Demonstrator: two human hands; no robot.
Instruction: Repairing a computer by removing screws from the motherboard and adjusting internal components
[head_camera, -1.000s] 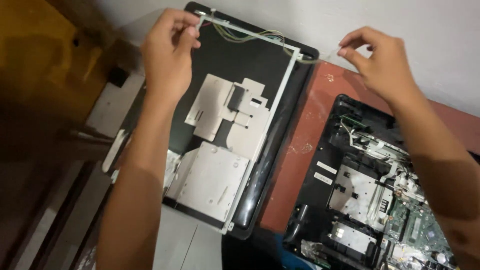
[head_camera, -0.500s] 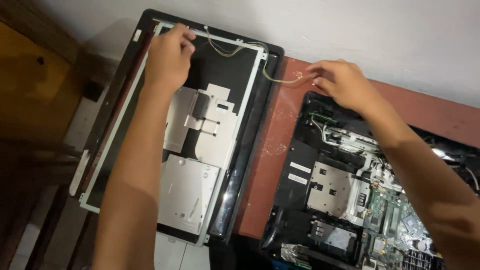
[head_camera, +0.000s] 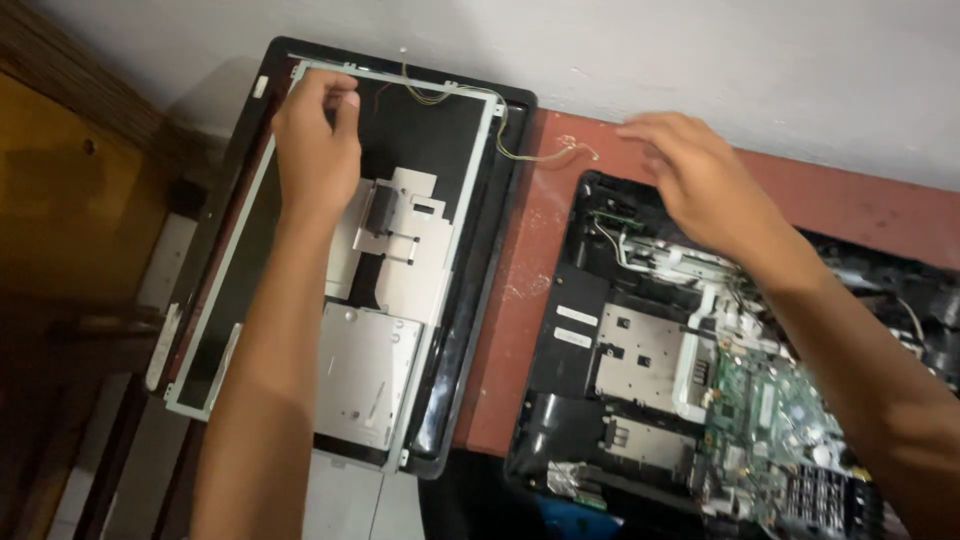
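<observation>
Display panel (head_camera: 400, 290), left half of frame: lies back side up in a black bezel on the red-brown bench (head_camera: 520, 290). Pale metal frame around it, silver shield plates (head_camera: 375, 360) over the lower middle, black sheet above.

Left hand (head_camera: 315, 150), upper left: fingers curled down onto the panel's top edge; whether anything is pinched under them cannot be told.

Thin wires (head_camera: 520, 150) run along the top edge and trail onto the bench at upper centre, loose end free.

Right hand (head_camera: 700, 180), upper centre-right: fingers spread and slack, holding nothing, just right of the wire end, above the opened black chassis (head_camera: 570, 400) with green circuit board (head_camera: 770, 400), lower right.
</observation>
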